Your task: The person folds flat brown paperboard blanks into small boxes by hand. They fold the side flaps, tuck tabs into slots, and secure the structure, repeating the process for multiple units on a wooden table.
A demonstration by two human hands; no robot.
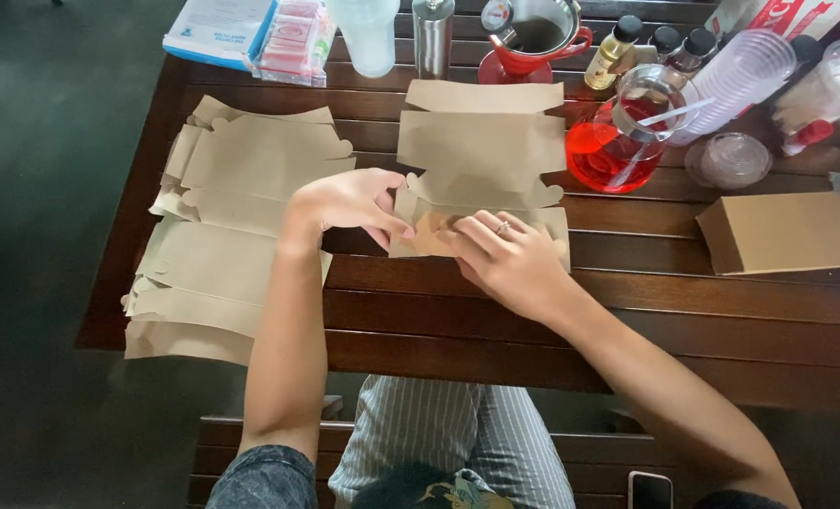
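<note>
Your left hand [349,203] pinching the flat cardboard box blank's [481,155] near flap, your right hand [510,259] pressing it palm-down, fingers curled, blank lying at table [627,311] centre, stack of blanks [231,236] at nine o'clock.

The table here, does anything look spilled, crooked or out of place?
Nothing looks spilled or damaged. The stack of flat cardboard blanks is loosely fanned and overhangs the table's left edge. The left hand and right hand are on one flat blank.
</note>
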